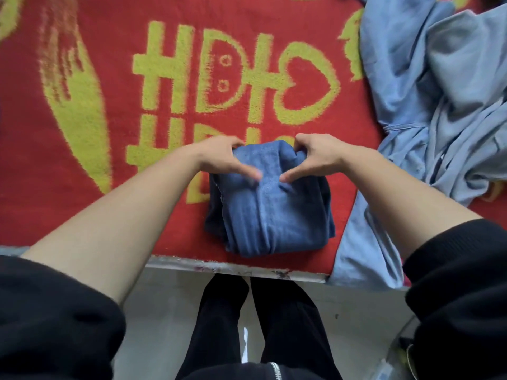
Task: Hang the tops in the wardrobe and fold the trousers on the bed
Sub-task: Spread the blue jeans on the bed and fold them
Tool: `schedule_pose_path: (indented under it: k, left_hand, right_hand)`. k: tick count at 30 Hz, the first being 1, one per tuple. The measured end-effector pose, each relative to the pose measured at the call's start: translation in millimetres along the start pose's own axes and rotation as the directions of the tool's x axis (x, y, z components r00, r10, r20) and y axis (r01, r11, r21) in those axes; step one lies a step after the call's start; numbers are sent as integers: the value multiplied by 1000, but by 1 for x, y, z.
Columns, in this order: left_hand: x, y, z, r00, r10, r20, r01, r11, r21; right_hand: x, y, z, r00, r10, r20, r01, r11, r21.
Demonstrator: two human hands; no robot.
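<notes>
Denim trousers (270, 212) sit near the bed (82, 204) edge, your left hand (223, 157) and right hand (315, 157) pinching the far fold; release unevenly and it could unroll.

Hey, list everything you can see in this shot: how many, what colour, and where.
folded trousers: one, blue denim, on the blanket near the bed's front edge
blanket: one, red with yellow-green lettering, covering the bed
light blue garment: count unclear, crumpled at the right, hanging over the edge
bed edge: one, grey, below the blanket
floor: pale, in front of the bed
worn trousers: one pair, black, bottom centre
left sleeve: black, pushed up
right sleeve: black, pushed up
left hand: grips the folded trousers' far left
right hand: grips their far right
</notes>
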State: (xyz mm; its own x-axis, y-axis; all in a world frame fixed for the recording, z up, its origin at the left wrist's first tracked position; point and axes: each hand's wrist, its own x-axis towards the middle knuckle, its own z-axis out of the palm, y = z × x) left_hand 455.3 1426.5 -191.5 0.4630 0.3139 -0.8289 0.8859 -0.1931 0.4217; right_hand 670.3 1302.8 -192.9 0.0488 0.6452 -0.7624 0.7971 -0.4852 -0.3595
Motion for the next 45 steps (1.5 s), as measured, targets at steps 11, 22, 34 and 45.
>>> schedule_pose_path:
  k: [11, 22, 34, 45]
  left_hand:
    - [37, 2, 32, 969, -175, -173, 219, 934, 282]
    - [8, 0, 47, 966, -114, -231, 178, 944, 277]
    - [-156, -3, 114, 962, -36, -272, 90, 978, 190]
    - [-286, 5, 99, 748, 124, -652, 137, 932, 335]
  right_hand:
    - [41, -36, -14, 992, -115, 49, 122, 828, -547]
    - [29, -57, 17, 999, 42, 29, -24, 879, -476]
    - [-157, -90, 98, 927, -91, -365, -115, 856, -504]
    - [-279, -160, 71, 802, -298, -517, -75, 809, -584]
